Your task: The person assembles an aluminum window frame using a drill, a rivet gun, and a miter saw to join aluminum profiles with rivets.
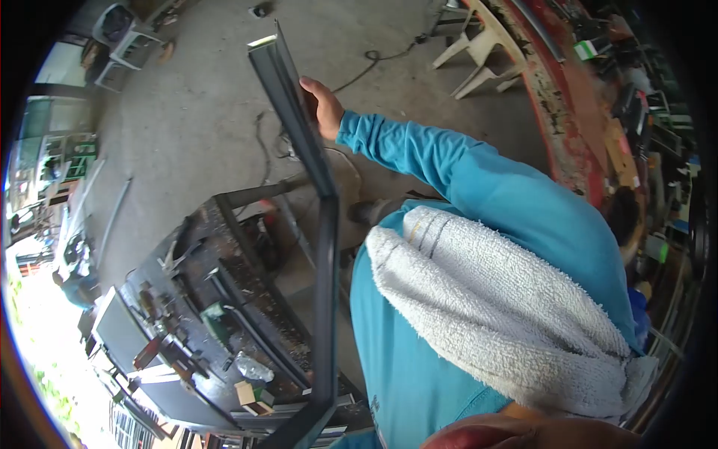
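Observation:
A long dark grey metal profile [326, 299] runs from the upper middle down to the bottom edge, with an angled corner partway and another near the bottom. My right hand [324, 110] is on its upper section, thumb showing on the right side and the other fingers hidden behind the metal. The upper end of the profile is cut open and catches the light. Only a bit of blue sleeve [357, 440] shows of my left arm at the bottom edge; that hand is out of sight.
Left of the profile stands a worn dark workbench [262, 288] with tools, a plastic bag [253, 368] and small blocks [256, 399]. White plastic chairs [485, 49] [123, 41] stand farther off. A cable [372, 63] lies across the concrete floor [187, 112]. Clutter lines the right side.

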The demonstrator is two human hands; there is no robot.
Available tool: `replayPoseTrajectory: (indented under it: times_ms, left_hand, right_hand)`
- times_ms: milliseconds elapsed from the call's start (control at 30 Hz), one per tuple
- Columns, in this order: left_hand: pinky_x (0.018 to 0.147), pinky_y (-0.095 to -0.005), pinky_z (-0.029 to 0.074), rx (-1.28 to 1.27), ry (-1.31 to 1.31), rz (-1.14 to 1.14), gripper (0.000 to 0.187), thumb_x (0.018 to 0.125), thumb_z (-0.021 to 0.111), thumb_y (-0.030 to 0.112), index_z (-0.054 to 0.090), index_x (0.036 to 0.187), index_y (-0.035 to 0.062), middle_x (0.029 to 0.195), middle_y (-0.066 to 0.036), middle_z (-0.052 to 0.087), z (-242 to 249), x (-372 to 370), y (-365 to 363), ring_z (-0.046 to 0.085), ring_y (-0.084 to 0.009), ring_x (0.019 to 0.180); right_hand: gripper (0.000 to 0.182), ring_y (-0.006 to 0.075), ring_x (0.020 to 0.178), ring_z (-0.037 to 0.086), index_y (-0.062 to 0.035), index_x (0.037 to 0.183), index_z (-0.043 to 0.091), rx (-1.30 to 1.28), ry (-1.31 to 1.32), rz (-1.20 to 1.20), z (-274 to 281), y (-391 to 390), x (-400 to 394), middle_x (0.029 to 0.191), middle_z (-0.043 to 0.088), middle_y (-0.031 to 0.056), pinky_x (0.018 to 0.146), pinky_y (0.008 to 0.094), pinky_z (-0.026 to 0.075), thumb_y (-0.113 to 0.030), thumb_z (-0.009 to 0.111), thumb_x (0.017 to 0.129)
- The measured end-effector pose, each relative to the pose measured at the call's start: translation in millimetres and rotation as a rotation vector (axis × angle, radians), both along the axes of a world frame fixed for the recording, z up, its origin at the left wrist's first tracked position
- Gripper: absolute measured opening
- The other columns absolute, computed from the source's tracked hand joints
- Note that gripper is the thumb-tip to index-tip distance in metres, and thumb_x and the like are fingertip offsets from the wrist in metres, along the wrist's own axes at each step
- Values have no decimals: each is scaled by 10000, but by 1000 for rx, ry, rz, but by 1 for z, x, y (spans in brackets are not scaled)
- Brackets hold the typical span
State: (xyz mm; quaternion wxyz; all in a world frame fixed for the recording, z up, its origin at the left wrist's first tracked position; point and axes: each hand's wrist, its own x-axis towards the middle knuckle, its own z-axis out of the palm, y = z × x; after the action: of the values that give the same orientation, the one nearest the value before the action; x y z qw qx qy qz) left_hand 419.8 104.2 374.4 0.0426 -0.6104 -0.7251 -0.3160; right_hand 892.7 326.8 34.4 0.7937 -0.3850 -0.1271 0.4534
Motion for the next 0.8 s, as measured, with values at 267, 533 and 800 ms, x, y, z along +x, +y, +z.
replayPoseTrajectory:
  times_ms: [267,533,800]
  left_hand:
    - [848,-406,513,0,-394,-496,731,725,838,185,394,1253,-55,1210,-210,467,-64,127,27,534,-290,1080]
    - [898,-387,375,4,-653,-776,812,700,834,252,321,1295,47,1180,-106,350,-60,166,21,452,-224,1063]
    - [801,-321,438,81,-429,-823,856,640,853,355,349,1264,56,1128,-119,384,-59,163,17,453,-214,1047]
  right_hand:
    - [749,346,1122,563,108,1226,489,-611,-810,101,-36,90,50,1205,570,265,930,399,445,-468,672,785]
    - [693,366,1127,555,114,1260,491,-652,-846,261,-51,134,51,1238,568,262,967,409,424,-426,593,837]
    - [706,385,1215,490,88,1307,457,-647,-824,338,-68,156,37,1315,503,272,1034,420,362,-448,541,855]
